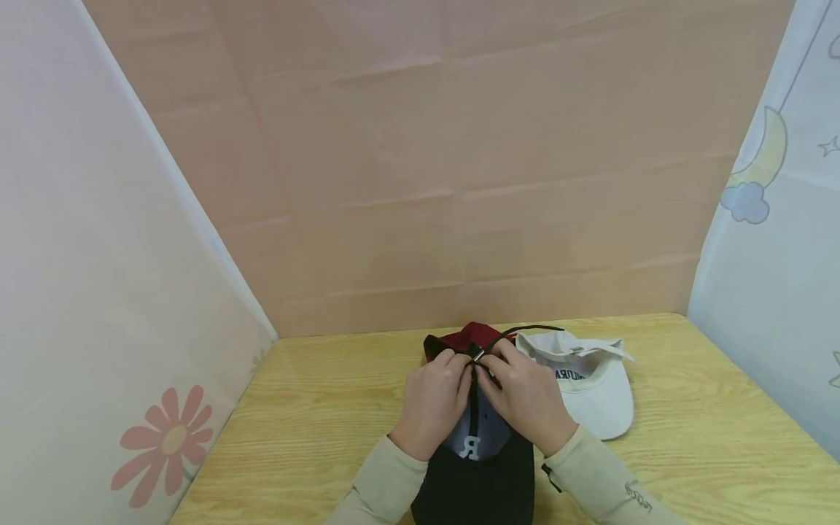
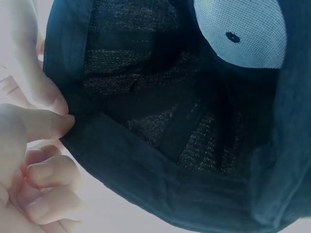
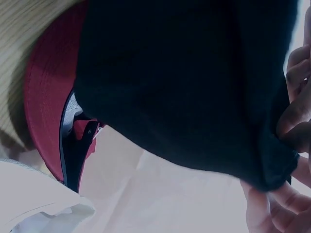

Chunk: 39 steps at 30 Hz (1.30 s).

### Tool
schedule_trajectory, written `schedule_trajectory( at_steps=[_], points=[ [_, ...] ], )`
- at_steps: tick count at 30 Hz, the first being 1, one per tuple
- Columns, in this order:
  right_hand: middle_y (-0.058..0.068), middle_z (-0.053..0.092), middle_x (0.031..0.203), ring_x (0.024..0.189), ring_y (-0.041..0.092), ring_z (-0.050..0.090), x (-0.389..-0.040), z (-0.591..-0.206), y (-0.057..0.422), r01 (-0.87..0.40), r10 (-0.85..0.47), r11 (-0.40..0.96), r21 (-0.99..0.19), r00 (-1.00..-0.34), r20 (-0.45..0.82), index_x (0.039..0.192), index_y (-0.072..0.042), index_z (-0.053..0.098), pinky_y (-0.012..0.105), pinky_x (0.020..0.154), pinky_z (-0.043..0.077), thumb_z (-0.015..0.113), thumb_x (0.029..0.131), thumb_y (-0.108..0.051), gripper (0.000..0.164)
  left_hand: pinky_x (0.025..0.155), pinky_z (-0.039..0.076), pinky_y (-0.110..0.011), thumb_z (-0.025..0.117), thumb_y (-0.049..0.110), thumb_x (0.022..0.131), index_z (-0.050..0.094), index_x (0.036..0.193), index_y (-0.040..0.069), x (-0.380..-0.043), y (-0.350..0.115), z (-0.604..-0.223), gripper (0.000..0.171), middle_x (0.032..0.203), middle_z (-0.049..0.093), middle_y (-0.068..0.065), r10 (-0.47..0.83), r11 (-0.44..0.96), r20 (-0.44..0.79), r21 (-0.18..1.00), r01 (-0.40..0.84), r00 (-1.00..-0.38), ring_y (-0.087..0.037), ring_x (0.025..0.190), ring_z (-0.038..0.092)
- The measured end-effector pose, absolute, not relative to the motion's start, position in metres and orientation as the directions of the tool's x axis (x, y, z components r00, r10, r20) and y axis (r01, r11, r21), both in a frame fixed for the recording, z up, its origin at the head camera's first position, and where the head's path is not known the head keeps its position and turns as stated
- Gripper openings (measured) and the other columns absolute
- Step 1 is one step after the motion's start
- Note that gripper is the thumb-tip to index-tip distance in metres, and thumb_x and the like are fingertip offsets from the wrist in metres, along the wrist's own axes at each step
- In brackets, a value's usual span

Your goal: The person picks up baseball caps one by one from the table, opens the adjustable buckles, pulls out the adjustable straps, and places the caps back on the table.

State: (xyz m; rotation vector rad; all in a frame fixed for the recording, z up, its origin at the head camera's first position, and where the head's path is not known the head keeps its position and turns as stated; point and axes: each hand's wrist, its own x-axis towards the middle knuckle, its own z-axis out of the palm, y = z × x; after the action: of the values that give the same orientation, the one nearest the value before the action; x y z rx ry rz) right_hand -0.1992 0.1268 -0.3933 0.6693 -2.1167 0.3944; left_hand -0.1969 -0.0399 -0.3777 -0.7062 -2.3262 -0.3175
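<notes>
A black cap [image 1: 479, 487] is in front of me, brim toward me and inside facing up, with a pale panel [image 1: 494, 430] and a reversed letter R showing. At its back edge sits a small metal buckle [image 1: 478, 356], and a thin black strap [image 1: 530, 327] trails from it to the right. My left hand [image 1: 429, 401] pinches the cap's edge left of the buckle; in the left wrist view, thumb and finger meet on the dark band [image 2: 141, 160]. From the other side, my right hand [image 1: 530, 397] pinches the strap end of the edge, its fingertips close to the buckle.
Behind the black cap lies a dark red cap [image 1: 475, 333], its brim [image 3: 46, 97] showing in the right wrist view. A white cap [image 1: 607, 408] with dark lettering rests to the right on the wooden table [image 1: 315, 430]. Fabric-like walls [image 1: 394, 182] enclose the table.
</notes>
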Motion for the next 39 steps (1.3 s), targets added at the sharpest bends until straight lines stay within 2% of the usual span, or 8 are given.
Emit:
schedule_trajectory(
  at_steps=[15, 39],
  points=[
    [0.000, 0.059, 0.088, 0.058, 0.007, 0.053, -0.2013, -0.3963, 0.1292, -0.580, -0.305, 0.811, -0.075, -0.529, 0.792, 0.086, -0.012, 0.072, 0.022, 0.045, 0.044, 0.080, 0.083, -0.018, 0.010, 0.050, 0.049, -0.021, 0.071, 0.022, 0.094, 0.076, 0.098, 0.014, -0.1979, -0.0405, -0.3793, 0.010, 0.083, 0.066, 0.003, 0.390, 0.819, 0.677, 0.055, 0.572, -0.624, -0.008, 0.058, 0.062],
    [-0.003, 0.063, 0.083, 0.060, 0.010, 0.055, -0.2031, -0.3982, 0.1328, -0.569, -0.277, 0.819, -0.079, -0.512, 0.813, 0.085, -0.014, 0.069, 0.026, 0.047, 0.046, 0.077, 0.083, -0.018, 0.008, 0.048, 0.045, -0.017, 0.068, 0.022, 0.096, 0.076, 0.098, 0.014, -0.1959, -0.0380, -0.3783, 0.011, 0.082, 0.066, 0.003, 0.393, 0.815, 0.667, 0.066, 0.576, -0.632, -0.007, 0.056, 0.060]
  ],
)
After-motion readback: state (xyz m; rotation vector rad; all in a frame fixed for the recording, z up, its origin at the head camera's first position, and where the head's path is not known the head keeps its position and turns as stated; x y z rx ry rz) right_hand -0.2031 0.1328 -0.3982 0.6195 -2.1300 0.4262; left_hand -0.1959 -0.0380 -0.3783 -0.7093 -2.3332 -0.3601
